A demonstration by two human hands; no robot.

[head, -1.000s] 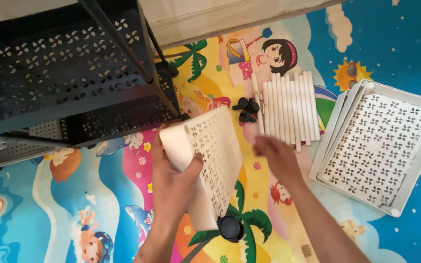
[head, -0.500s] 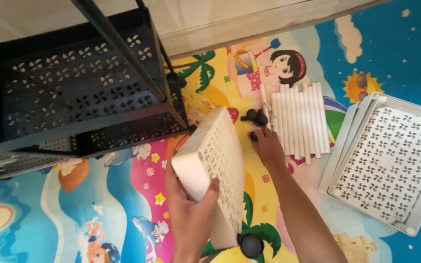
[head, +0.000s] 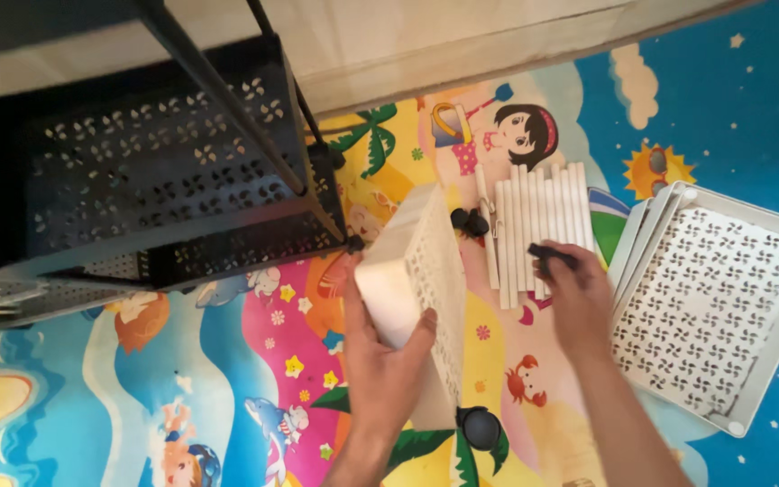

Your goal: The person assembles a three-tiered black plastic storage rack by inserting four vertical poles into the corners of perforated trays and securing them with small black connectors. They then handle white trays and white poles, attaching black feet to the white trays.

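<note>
Where it reached before, right hand point(head: 579, 302) now grips black caster point(head: 549, 257).

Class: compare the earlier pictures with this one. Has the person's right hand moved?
Yes. The right hand has shifted rightward, from beside the black casters to the white tubes, where it now pinches a small black piece.

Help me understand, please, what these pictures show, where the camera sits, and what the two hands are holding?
There is no machine here: a person works with bare hands, filmed by a camera on their head that looks down. The left hand holds a white perforated tray tilted on edge. The right hand pinches a small black part above a row of white rods. All this lies on a colourful cartoon play mat. A black perforated rack stands at left, stacked white trays at right, and a black wheel lies nearby.
</note>
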